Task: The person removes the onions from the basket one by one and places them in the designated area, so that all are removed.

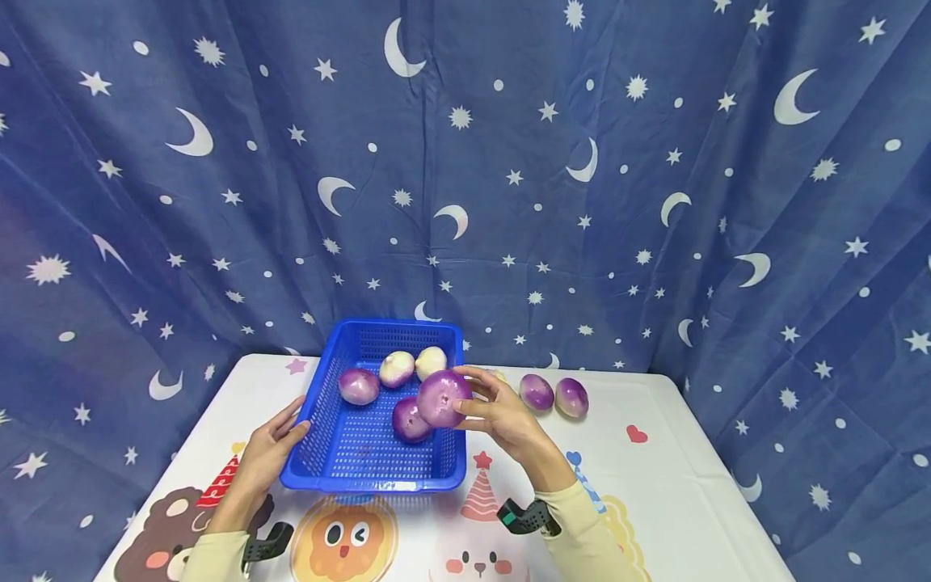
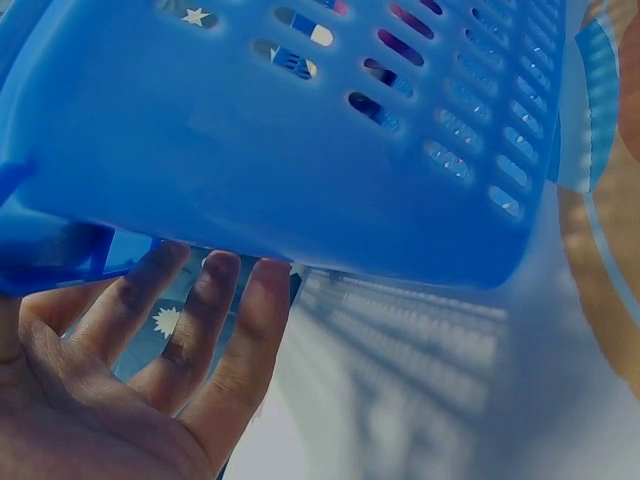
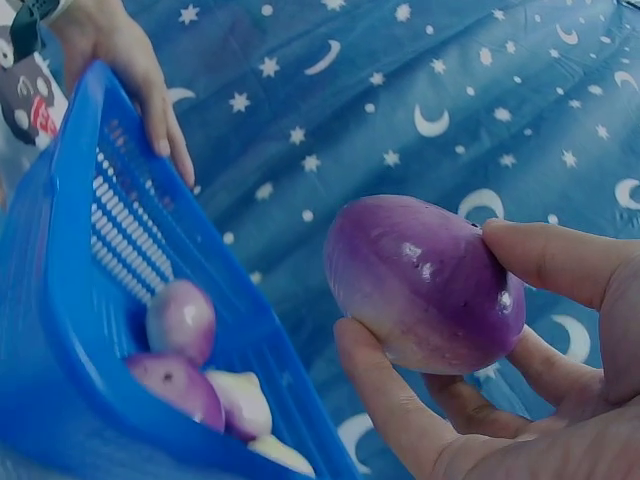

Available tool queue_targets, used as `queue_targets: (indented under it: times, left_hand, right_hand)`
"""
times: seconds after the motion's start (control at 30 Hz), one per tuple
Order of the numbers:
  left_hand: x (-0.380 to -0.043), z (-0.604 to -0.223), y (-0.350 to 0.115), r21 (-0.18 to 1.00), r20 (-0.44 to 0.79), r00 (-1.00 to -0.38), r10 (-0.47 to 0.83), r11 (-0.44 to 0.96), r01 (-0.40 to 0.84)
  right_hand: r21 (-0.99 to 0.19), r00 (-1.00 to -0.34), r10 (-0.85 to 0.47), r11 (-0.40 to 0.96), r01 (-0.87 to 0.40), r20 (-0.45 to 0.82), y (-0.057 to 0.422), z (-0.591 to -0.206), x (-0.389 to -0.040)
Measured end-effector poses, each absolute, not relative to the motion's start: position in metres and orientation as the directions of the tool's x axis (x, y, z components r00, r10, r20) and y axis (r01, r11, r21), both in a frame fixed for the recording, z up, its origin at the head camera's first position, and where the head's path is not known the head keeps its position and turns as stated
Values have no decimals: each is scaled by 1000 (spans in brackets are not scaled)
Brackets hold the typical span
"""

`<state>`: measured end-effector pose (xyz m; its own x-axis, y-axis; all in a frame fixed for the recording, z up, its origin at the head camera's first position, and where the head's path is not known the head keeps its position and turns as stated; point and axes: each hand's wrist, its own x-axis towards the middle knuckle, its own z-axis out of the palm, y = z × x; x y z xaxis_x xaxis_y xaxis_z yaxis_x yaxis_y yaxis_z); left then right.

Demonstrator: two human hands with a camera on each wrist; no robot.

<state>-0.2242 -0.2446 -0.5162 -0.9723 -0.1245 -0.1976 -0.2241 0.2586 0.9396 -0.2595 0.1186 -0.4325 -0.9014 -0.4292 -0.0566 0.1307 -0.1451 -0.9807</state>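
Note:
My right hand (image 1: 502, 412) pinches a purple-and-white turnip (image 1: 442, 399) between thumb and fingers, above the right side of a blue plastic basket (image 1: 372, 485). In the right wrist view, the turnip (image 3: 425, 285) shows its glossy purple skin, with fingers around its edge. My left hand (image 1: 267, 453) grips the basket's left rim; in the left wrist view its fingers (image 2: 235, 350) reach up under the rim from outside. Inside the basket lie several turnips: one purple at left (image 1: 360, 386), two paler ones (image 1: 397, 369) at the back, and another purple one (image 1: 409, 422) partly behind the held turnip.
Two turnips (image 1: 537, 393) lie on the white table right of the basket, with a pale one (image 1: 499, 376) mostly hidden behind my right hand. The tablecloth (image 1: 684, 485) has cartoon prints. A blue star-and-moon curtain (image 1: 524, 202) hangs behind the table.

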Motion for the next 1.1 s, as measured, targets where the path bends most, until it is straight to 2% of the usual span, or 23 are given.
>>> queue_targets:
  times: [0.37, 1.1]
  left_hand:
    - [-222, -518, -244, 942, -190, -973, -130, 253, -218]
    - [-222, -515, -244, 932, -206, -970, -132, 274, -235]
  right_hand:
    - [-981, -937, -341, -139, 134, -79, 163, -445, -263]
    - [-983, -979, -94, -8, 184, -183, 246, -475, -265]
